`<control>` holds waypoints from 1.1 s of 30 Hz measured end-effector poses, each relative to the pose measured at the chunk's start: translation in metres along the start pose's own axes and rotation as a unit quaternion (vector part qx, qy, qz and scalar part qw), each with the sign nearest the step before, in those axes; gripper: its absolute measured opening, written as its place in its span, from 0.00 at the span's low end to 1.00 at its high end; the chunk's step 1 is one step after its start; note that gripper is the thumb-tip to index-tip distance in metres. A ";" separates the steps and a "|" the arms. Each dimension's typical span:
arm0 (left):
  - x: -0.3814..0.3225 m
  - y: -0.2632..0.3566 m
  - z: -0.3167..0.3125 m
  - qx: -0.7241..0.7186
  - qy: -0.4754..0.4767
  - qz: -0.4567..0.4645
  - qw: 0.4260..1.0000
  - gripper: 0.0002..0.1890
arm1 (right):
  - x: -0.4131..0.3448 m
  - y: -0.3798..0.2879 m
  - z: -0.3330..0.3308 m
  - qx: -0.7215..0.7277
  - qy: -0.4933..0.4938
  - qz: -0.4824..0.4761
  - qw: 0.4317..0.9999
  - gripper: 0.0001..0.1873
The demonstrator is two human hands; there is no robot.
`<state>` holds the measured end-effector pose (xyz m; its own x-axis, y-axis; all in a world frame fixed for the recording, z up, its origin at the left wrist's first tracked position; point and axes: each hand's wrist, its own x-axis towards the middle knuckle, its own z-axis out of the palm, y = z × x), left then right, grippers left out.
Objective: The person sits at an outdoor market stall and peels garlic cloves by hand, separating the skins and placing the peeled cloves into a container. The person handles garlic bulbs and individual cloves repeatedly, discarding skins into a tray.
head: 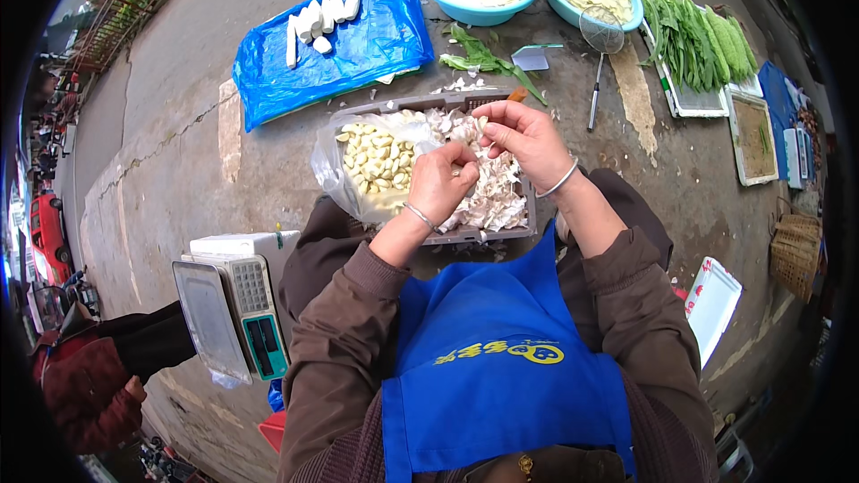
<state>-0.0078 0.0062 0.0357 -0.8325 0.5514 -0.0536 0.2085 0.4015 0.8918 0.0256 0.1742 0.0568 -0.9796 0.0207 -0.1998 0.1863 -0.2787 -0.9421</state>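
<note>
A brown plastic crate [463, 236] stands before my knees. In its right part lies a heap of papery garlic skins [493, 198]. A clear plastic bag [327, 164] full of peeled garlic cloves [376, 157] fills the left part. My right hand [527, 137] is above the skins, a small garlic clove [482, 123] pinched between thumb and fingertips. Close beside it, my left hand [443, 181] is over the bag's right edge with its fingers curled. Something pale shows at its fingertips, too small to make out.
White peeled stalks [322, 17] lie on blue plastic sheeting [389, 47]. Beyond the crate stand two basins [480, 15] [634, 20] of sliced vegetable and a wire skimmer [602, 30]. Leafy greens [691, 40] are at right. A scale [258, 308] and a person [94, 382] are at left.
</note>
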 end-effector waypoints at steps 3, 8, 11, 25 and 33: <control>0.001 -0.005 0.000 -0.148 0.063 -0.027 0.987 0.06 | -0.001 0.003 0.005 -0.052 0.016 -0.042 0.998 0.11; 0.005 -0.003 -0.007 -0.269 0.062 -0.068 0.959 0.11 | -0.002 0.011 0.009 -0.263 0.042 -0.185 0.946 0.10; 0.004 -0.003 -0.007 -0.235 0.062 -0.076 0.967 0.10 | -0.003 0.010 0.011 -0.363 0.032 -0.251 0.897 0.11; 0.002 -0.004 -0.003 -0.184 0.094 -0.079 0.975 0.05 | -0.006 0.018 0.012 -0.352 0.022 -0.257 0.900 0.11; 0.003 -0.012 0.001 -0.191 0.079 -0.076 0.976 0.07 | 0.000 0.006 -0.005 0.037 0.039 0.031 0.998 0.12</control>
<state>-0.0124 0.0041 0.0246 -0.9142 0.3747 -0.1543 -0.1037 0.1516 0.9830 0.0273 0.1768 0.0497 -0.9570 0.0747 -0.2802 0.2377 -0.3517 -0.9054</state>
